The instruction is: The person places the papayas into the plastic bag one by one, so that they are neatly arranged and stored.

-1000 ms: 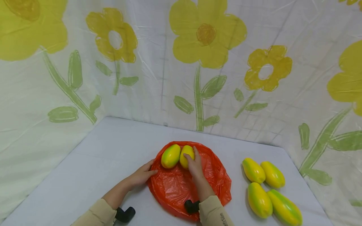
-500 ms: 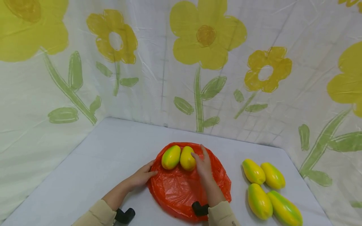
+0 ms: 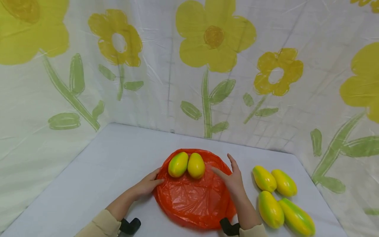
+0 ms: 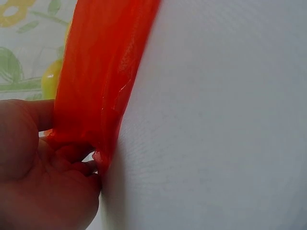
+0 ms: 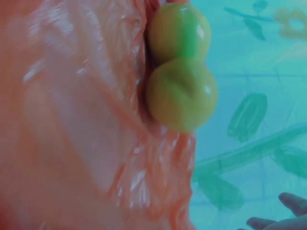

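Observation:
A round red plastic bag lies spread wide on the table, its edge standing up like a rim. Inside it, at the far side, two yellow-green papayas lie side by side. My left hand holds the bag's left edge; the left wrist view shows thumb and fingers on either side of the red plastic. Over the bag's right edge is my right hand, thumb and fingers spread, holding nothing. From the right wrist, the papayas show against the bag's wrinkled side.
Several more papayas lie grouped on the white table to the right of the bag. A white sheet with painted yellow flowers hangs behind and beside the table. Black wrist mounts sit at both sleeves.
My right hand has let go of the right-hand papaya in the bag and moved right to the bag's edge, fingers spreading. The left hand has stayed at the left edge.

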Demonstrator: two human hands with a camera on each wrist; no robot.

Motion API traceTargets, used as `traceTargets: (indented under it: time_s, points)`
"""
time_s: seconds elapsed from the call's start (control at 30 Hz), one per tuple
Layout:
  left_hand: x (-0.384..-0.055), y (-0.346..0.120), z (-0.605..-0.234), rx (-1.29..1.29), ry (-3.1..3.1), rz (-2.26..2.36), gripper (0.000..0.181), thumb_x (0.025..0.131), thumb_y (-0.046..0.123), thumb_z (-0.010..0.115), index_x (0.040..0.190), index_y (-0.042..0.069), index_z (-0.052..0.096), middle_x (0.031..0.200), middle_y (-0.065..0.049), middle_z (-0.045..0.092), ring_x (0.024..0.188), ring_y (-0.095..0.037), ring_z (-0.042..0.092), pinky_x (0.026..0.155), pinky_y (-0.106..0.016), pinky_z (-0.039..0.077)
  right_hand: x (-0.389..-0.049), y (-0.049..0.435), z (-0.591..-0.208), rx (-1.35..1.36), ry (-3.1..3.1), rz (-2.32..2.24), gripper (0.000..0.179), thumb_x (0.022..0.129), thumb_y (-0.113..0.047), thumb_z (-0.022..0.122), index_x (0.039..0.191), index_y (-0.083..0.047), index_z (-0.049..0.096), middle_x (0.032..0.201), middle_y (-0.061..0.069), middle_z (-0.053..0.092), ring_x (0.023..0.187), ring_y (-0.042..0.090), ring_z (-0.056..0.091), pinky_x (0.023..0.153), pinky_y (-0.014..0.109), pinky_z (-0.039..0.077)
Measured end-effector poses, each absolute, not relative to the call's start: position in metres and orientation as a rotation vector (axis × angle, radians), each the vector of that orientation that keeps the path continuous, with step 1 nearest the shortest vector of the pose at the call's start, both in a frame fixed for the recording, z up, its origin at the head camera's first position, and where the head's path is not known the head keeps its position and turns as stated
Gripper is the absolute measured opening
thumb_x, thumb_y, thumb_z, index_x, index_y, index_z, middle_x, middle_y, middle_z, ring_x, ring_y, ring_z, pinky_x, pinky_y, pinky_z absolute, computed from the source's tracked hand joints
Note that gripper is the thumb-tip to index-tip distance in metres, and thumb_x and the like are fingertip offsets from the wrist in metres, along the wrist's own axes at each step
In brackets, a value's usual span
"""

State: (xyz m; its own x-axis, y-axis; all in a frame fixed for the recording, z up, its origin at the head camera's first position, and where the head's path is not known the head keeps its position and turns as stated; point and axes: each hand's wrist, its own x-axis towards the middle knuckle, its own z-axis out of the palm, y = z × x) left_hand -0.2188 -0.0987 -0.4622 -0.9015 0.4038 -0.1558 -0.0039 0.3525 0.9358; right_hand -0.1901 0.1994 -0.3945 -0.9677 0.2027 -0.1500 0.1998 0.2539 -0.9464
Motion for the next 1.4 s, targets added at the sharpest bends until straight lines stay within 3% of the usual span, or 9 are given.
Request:
traceTargets:
  time_s: [0.17,0.37,0.57,0.87,1.07,1.23,1.4]
  points:
    - [-0.219,-0.097,-0.464,0.333,2.269,1.569,0.056,0.095,0.017,0.047,0.147,0.008,0.027,0.146,-0.014,0.038,0.127,-0.029,0.043,0.101,-0.049,0.043,-0.174,0.218,-0.395,-0.427,-2.53,1.812,0.093,0.077,-0.04,0.073,0.149,-0.029,0.015,0.157,0.012,0.007,0.141,0.042,0.01,0.105,0.056,0.033]
    - [-0.22,-0.098,-0.466,0.345,2.244,1.582,0.056,0.096,0.016,0.047,0.147,0.009,0.026,0.147,-0.013,0.038,0.128,-0.03,0.041,0.103,-0.049,0.04,-0.158,0.236,-0.388,-0.315,-2.51,1.777,0.09,0.082,-0.03,0.07,0.15,-0.023,0.012,0.158,0.006,0.006,0.145,0.03,0.005,0.116,0.05,0.015]
    - [-0.22,-0.1,-0.464,0.357,2.243,1.579,0.057,0.096,0.019,0.046,0.147,0.007,0.025,0.148,-0.015,0.034,0.131,-0.033,0.038,0.104,-0.05,0.04,-0.143,0.254,-0.377,-0.417,-2.576,1.703,0.098,0.079,-0.034,0.073,0.151,-0.029,0.007,0.159,0.005,-0.001,0.145,0.033,0.003,0.115,0.051,0.016]
    - [-0.22,-0.102,-0.464,0.391,2.221,1.591,0.057,0.096,0.019,0.046,0.147,0.005,0.024,0.148,-0.017,0.034,0.128,-0.031,0.042,0.101,-0.047,0.043,-0.128,0.292,-0.376,-0.56,-2.555,1.632,0.1,0.081,-0.039,0.07,0.151,-0.022,0.001,0.159,0.002,-0.001,0.146,0.026,-0.002,0.115,0.049,0.014]
    - [-0.22,-0.102,-0.463,0.388,2.218,1.59,0.057,0.097,0.019,0.046,0.147,0.006,0.024,0.147,-0.018,0.034,0.127,-0.031,0.043,0.1,-0.046,0.044,-0.123,0.306,-0.38,-0.671,-2.53,1.586,0.109,0.075,-0.05,0.071,0.15,-0.022,-0.003,0.158,0.0,-0.004,0.145,0.025,-0.005,0.115,0.052,0.012]
    - [-0.22,-0.101,-0.465,0.369,2.217,1.591,0.056,0.096,0.017,0.046,0.147,0.007,0.025,0.147,-0.016,0.036,0.126,-0.03,0.044,0.1,-0.046,0.044,-0.123,0.324,-0.394,-0.735,-2.474,1.637,0.106,0.077,-0.045,0.072,0.15,-0.025,-0.002,0.158,0.003,-0.002,0.145,0.027,-0.003,0.115,0.054,0.011]
    - [-0.221,-0.101,-0.466,0.373,2.224,1.586,0.057,0.096,0.018,0.046,0.147,0.007,0.025,0.147,-0.016,0.036,0.128,-0.031,0.042,0.101,-0.047,0.043,-0.117,0.335,-0.393,-0.779,-2.403,1.732,0.1,0.08,-0.04,0.071,0.151,-0.025,0.001,0.158,0.003,-0.003,0.145,0.024,-0.004,0.117,0.047,0.005]
